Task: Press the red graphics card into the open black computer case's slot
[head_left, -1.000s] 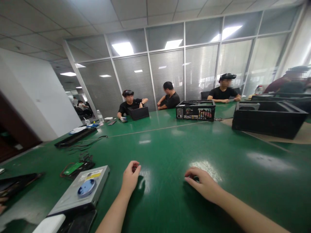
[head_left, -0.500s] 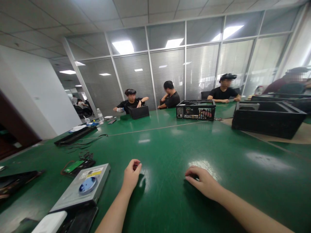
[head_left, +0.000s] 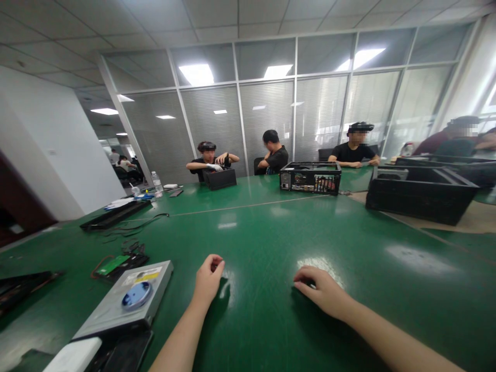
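My left hand [head_left: 209, 276] rests on the green table [head_left: 256, 320], its fingers curled with the thumb close to the fingertips. To the right, my right hand [head_left: 320, 289] also rests on the table, fingers bent and thumb tip near the index finger. Whether either hand pinches anything small cannot be made out. A silver disc drive [head_left: 104, 305] with a round blue item [head_left: 137, 295] on top lies left of my left hand. Behind the drive is a green circuit board [head_left: 113, 264] with dark parts and wires.
An open computer case [head_left: 310, 178] stands across the table, with a larger black case [head_left: 420, 196] at right. A white box [head_left: 73, 355] is at lower left. A bottle [head_left: 156, 184] and black tray [head_left: 116, 214] are further back. Several people sit beyond.
The view has shifted slightly. Across the table, a person's gloved hand has moved in to the small black case. My hands keep nearly the same pose.
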